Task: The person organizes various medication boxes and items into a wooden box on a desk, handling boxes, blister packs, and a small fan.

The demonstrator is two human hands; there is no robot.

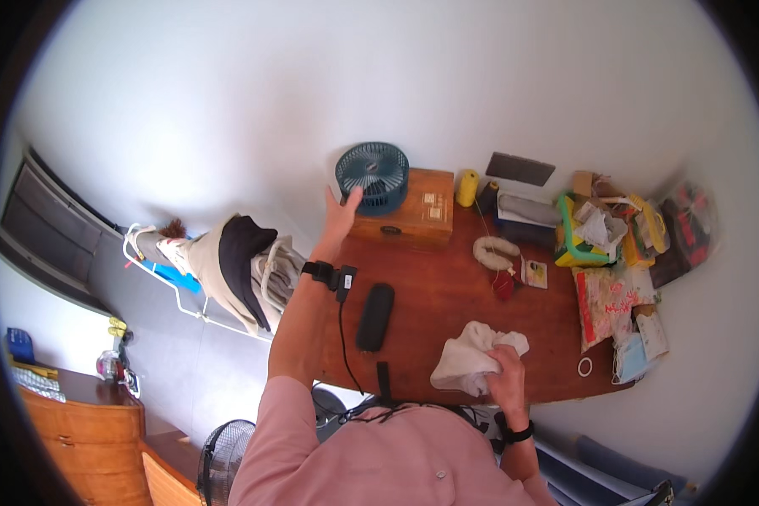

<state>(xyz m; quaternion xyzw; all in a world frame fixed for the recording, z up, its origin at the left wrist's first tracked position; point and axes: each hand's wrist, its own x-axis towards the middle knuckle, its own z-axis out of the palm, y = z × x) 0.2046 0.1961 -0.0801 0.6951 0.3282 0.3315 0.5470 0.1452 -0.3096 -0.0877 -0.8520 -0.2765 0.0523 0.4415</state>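
Note:
My left hand (340, 218) reaches up to the left side of a small dark teal fan (374, 174), its fingers and thumb spread. The thumb overlaps the fan's rim; whether it touches cannot be seen. The fan sits on the left part of a wooden box (427, 221) near the wall. My right hand (507, 376) grips a crumpled white cloth (465, 357) at its right side, over the front of the reddish-brown wooden table (417, 288). A dark elongated case (375, 317) lies between my forearms.
Beside the box stand a yellow thread cone (467, 188) and a dark one (489, 195). A filled green-and-yellow basket (567, 237), a plastic packet (598, 303) and a white ring (584, 367) are at right. A clothes-laden white rack (190, 310) stands left; a black cable (345, 345) hangs from my left wrist.

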